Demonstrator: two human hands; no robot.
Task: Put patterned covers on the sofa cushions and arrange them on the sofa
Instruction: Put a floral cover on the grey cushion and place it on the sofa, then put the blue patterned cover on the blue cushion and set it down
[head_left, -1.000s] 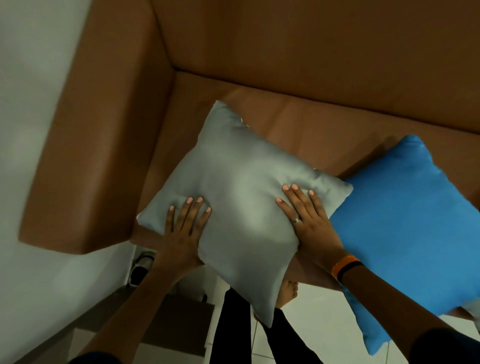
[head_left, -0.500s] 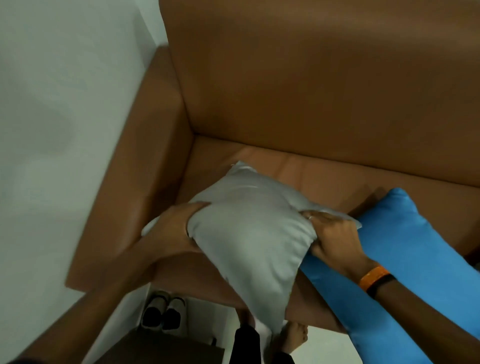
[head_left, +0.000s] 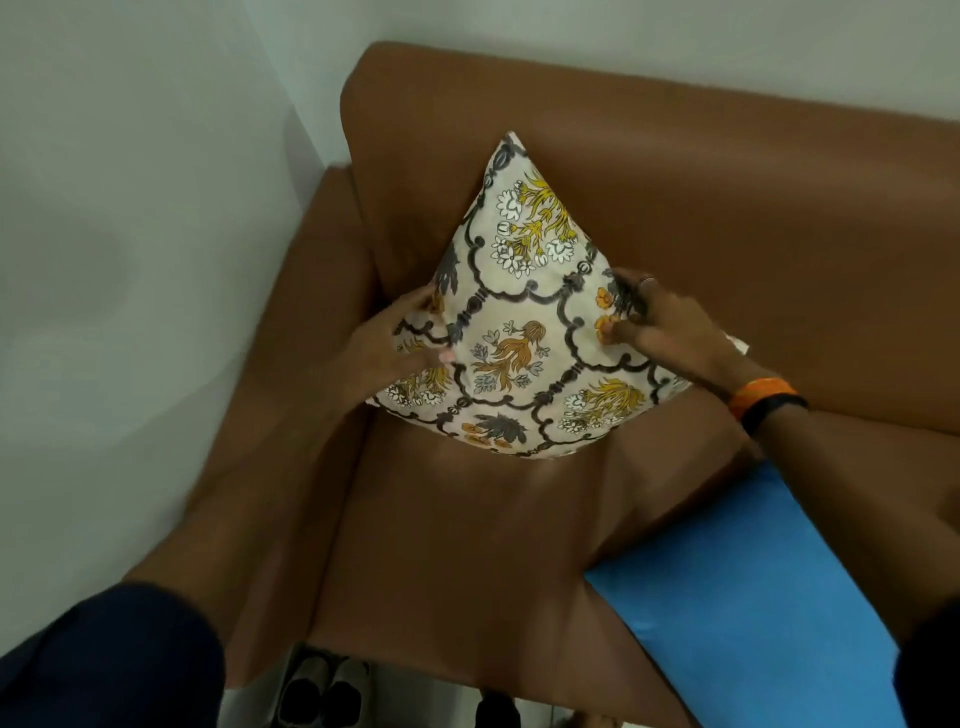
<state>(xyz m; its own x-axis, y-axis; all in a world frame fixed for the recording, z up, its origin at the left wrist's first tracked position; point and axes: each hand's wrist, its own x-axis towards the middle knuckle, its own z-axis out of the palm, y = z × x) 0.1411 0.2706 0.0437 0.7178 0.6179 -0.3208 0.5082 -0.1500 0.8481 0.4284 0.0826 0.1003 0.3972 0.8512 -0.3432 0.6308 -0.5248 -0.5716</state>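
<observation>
A cushion in a cream cover with grey lattice and yellow-orange flowers (head_left: 524, 332) stands on one corner, leaning against the backrest of the brown sofa (head_left: 727, 218) near its left arm. My left hand (head_left: 395, 348) grips the cushion's left edge. On the right edge my right hand (head_left: 660, 322) holds it, with a ring on one finger and an orange-and-black band on the wrist. A plain blue cushion (head_left: 753, 603) lies on the seat at lower right, partly under my right forearm.
The sofa's left arm (head_left: 291, 415) runs along a pale wall (head_left: 130, 208). A pair of shoes (head_left: 322, 691) sits on the floor below the seat's front edge. Bare seat (head_left: 457, 545) lies between the two cushions.
The cushion, showing its grey side flat on the seat before, has been lifted, turned to its patterned face and stood against the backrest. Both hands moved up with it.
</observation>
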